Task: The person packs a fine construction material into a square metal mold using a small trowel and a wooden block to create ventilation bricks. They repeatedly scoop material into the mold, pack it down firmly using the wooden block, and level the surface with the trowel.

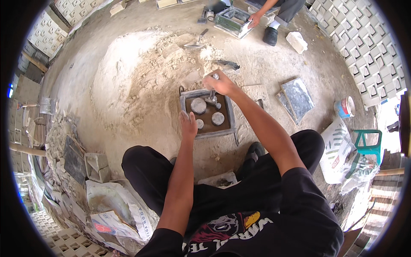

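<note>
On the ground before me lies a square mould frame (185, 105) with dark metal-like sides, holding several pale round discs of different sizes on a brown bed. The larger discs are one near the top left (198, 106) and another at the right (218, 118). My right hand (220, 84) is closed around the upper part of an upright metal hammer-like tool (212, 97); its lower end meets the far part of the bed among the discs. My left hand (189, 124), fingers stretched, rests at the frame's left side beside a small disc (199, 124).
Beyond the frame spreads a heap of pale powder (128, 55) with a trowel (197, 43). Flat dark plates (297, 99) and a paint bucket (344, 107) lie to the right, near a green stool (368, 145). At the back, another person's hand (254, 20) touches a second mould (231, 19).
</note>
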`<state>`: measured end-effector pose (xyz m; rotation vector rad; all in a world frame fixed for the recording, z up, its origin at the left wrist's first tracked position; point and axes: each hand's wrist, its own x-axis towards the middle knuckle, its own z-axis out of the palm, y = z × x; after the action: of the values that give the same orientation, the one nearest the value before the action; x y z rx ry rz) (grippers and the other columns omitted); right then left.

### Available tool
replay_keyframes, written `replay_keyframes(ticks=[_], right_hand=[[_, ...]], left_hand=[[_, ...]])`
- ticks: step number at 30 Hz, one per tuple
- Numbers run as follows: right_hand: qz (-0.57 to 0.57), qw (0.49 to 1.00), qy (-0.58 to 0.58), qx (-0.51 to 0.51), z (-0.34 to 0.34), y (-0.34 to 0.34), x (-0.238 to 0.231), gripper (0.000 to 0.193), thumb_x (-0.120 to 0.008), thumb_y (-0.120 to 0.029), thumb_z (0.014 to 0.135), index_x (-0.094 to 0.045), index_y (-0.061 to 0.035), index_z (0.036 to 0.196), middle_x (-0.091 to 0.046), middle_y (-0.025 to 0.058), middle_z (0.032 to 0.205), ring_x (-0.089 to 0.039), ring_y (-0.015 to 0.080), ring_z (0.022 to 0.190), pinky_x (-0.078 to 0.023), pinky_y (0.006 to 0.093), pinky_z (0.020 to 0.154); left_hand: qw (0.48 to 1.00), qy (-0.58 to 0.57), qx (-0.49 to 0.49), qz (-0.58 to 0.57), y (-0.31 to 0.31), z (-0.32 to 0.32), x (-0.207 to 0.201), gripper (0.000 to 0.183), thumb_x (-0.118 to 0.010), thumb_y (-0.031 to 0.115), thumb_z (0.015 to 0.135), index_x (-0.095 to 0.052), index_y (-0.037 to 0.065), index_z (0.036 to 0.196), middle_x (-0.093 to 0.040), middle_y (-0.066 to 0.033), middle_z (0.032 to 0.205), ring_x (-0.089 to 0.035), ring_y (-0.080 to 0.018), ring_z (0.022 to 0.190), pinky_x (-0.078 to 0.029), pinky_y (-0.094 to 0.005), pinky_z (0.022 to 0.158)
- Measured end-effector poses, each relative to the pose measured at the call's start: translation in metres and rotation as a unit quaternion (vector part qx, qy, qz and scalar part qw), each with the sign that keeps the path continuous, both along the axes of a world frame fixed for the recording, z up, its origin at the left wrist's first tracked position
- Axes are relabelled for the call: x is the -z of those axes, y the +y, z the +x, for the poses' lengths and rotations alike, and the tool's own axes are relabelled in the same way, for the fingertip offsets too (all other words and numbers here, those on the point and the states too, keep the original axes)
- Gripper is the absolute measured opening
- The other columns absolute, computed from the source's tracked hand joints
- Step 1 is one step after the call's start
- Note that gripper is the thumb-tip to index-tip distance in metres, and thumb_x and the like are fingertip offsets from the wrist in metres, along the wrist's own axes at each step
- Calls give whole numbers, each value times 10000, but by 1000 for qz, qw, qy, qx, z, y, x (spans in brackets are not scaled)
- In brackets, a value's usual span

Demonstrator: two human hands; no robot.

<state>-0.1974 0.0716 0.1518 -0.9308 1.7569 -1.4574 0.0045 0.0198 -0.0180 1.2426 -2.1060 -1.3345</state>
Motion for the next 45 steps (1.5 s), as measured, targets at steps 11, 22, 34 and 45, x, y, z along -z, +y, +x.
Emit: replay_keyframes(ticks=[11,22,34,45], right_hand=[[-277,951,-96,98,16,-3,-58,487,-480,-219,957,-315,-100,516,-294,-11,482,-264,91,401,-197,266,394],[-285,953,-101,-35,-1,8,-56,508,-468,-181,944,-300,-74,477,-302,-11,456,-247,98,374,-188,276,393],[-299,944,-123,-73,-4,22,-64,416,-532,-98,895,-383,-66,508,-357,-37,477,-272,59,420,-199,272,409],[-257,960,-75,-80,-7,22,-30,423,-489,-136,892,-365,-57,495,-346,-23,465,-290,76,420,-218,263,411]], left_hand=[[999,10,-13,-32,0,3,1,707,-335,449,968,-237,-95,1407,-222,-299,1464,-190,-395,1383,-157,-425,1140],[984,31,75,-159,1,-39,-33,612,-249,435,994,-320,-11,1408,-279,-208,1479,-214,-344,1394,-146,-489,1127],[980,117,154,-54,2,-73,-42,597,-160,407,1006,-407,3,1369,-400,-181,1418,-246,-332,1383,-135,-464,1134],[967,25,253,-31,-7,-74,-27,621,-80,405,1003,-498,81,1328,-441,-103,1408,-242,-255,1395,-41,-441,1153]])
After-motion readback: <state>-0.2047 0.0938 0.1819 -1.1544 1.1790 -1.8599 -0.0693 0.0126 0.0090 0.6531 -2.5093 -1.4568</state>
